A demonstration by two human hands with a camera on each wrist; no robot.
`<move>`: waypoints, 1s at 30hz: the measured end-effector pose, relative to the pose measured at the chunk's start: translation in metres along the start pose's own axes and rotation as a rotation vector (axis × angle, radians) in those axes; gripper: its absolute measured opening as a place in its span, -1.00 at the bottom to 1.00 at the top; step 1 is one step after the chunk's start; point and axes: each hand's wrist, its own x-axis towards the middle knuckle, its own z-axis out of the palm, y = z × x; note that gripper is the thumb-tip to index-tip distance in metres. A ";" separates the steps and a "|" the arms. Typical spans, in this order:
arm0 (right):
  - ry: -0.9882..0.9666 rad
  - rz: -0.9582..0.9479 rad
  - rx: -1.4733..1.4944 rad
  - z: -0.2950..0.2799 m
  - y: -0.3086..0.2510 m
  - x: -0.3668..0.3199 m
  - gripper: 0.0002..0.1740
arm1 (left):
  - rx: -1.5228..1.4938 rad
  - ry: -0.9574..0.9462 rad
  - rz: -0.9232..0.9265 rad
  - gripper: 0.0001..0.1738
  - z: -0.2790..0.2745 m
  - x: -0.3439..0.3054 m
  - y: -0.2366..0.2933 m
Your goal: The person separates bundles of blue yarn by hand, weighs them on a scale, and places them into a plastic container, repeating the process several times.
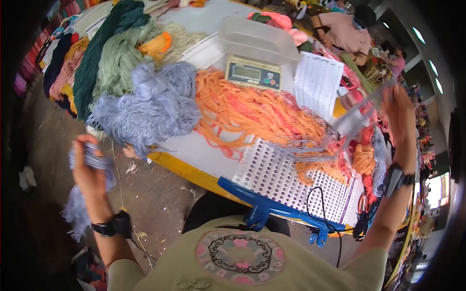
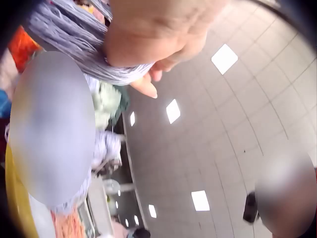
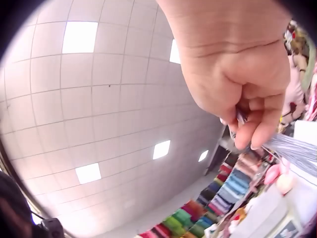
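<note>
At the left, beyond the table edge, my left hand (image 1: pixel 90 174) grips a bundle of grey-blue yarn (image 1: pixel 77 208) that hangs below it; the left wrist view shows the yarn (image 2: pixel 84 44) looped round the hand (image 2: pixel 158 39). Raised at the right, my right hand (image 1: pixel 399 111) pinches blurred grey-blue strands (image 1: pixel 357 111) that slope down to the table. In the right wrist view the fingers of that hand (image 3: pixel 242 84) are curled round the strands (image 3: pixel 297 151). A larger heap of grey-blue yarn (image 1: pixel 150 99) lies on the table.
Orange yarn (image 1: pixel 262 109) spreads across the table beside a scale (image 1: pixel 253 72) with a clear tray (image 1: pixel 257 39). Perforated white board (image 1: pixel 286 174), blue clamp-like bar (image 1: pixel 276 206) and black cable (image 1: pixel 323 208) are at the near edge. Green yarn (image 1: pixel 119 60) lies left; a person (image 1: pixel 344 31) is beyond.
</note>
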 end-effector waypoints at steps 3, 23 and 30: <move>0.029 -0.203 0.021 0.066 -0.049 0.048 -0.71 | 0.177 -0.159 -0.142 -0.74 0.046 -0.036 -0.072; -0.220 -0.675 -0.983 0.225 0.105 0.221 -0.70 | 0.649 -0.447 -0.040 -0.84 0.074 -0.063 -0.182; -0.342 -0.349 -0.564 0.199 0.142 0.066 -0.59 | 0.692 -0.399 -0.078 -0.89 0.071 -0.065 -0.183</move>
